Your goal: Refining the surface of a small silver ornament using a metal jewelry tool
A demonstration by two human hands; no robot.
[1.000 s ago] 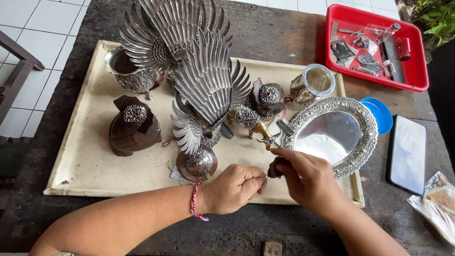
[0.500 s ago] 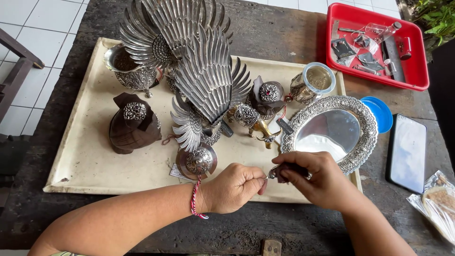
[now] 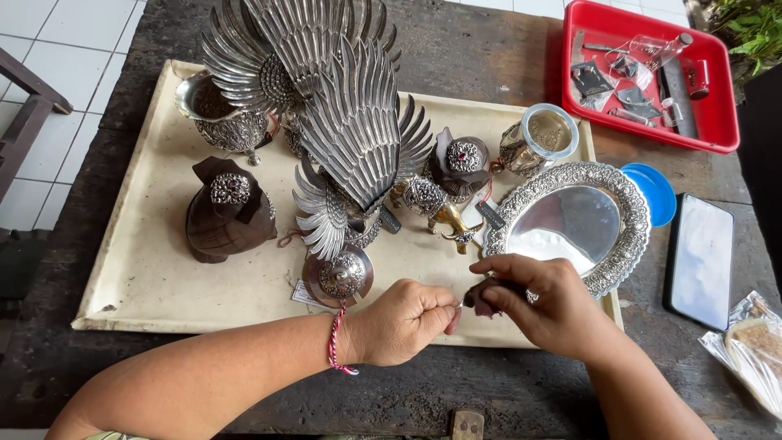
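Observation:
My left hand (image 3: 403, 319), with a red cord at the wrist, is closed in a fist at the front edge of the cream tray (image 3: 138, 269); its fingertips pinch something thin that I cannot make out. Just to its right my right hand (image 3: 542, 303) grips a small dark piece (image 3: 481, 297), and the two hands meet at that piece. Behind them stand a silver bird with spread wings (image 3: 350, 138), a round silver lidded box (image 3: 340, 275) and an ornate silver plate (image 3: 570, 222).
On the tray are also a silver bowl (image 3: 216, 114), a dark brown wooden figure (image 3: 226, 212), small ornate pots (image 3: 460, 163) and a jar (image 3: 542, 134). A red tool tray (image 3: 717, 122), blue lid (image 3: 658, 191), phone (image 3: 699, 259) and plastic bag (image 3: 757, 350) lie right.
My right hand has drawn back from the silver plate's rim toward me and lower, still meeting the left hand. The left hand has barely moved.

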